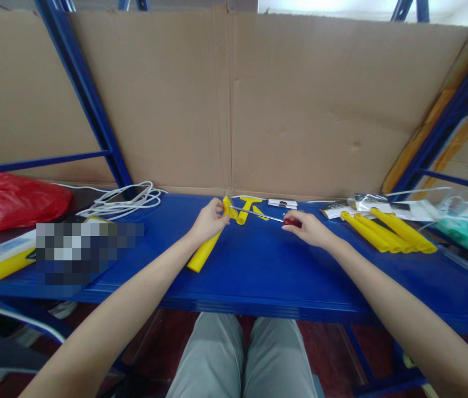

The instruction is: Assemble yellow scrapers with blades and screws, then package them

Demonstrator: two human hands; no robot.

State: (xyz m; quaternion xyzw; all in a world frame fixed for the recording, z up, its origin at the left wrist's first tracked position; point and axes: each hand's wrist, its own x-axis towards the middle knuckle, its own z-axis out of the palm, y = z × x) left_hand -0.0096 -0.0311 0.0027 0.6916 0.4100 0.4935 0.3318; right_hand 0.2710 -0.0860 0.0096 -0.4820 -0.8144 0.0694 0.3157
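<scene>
My left hand (212, 218) is closed round the head end of a yellow T-shaped plastic handle (205, 251). The tube of this handle slants down toward the table's front edge. In my right hand (305, 226) is a screwdriver (258, 213), gripped by its dark red grip, the long metal shaft pointing left. The shaft's tip meets the yellow head by my left fingers; the exact contact is too small to make out. Just behind the shaft lies a second yellow T-shaped handle (242, 214), with a small yellow piece (260, 213) beside it.
On the blue table (275, 276), a small white box (282, 204) sits at the back. Several yellow handles (387, 232) lie to the right, near a green package (466, 237). At left are a coiled white cable (130, 199) and a red plastic bag (14, 202). Cardboard (300, 110) walls the back.
</scene>
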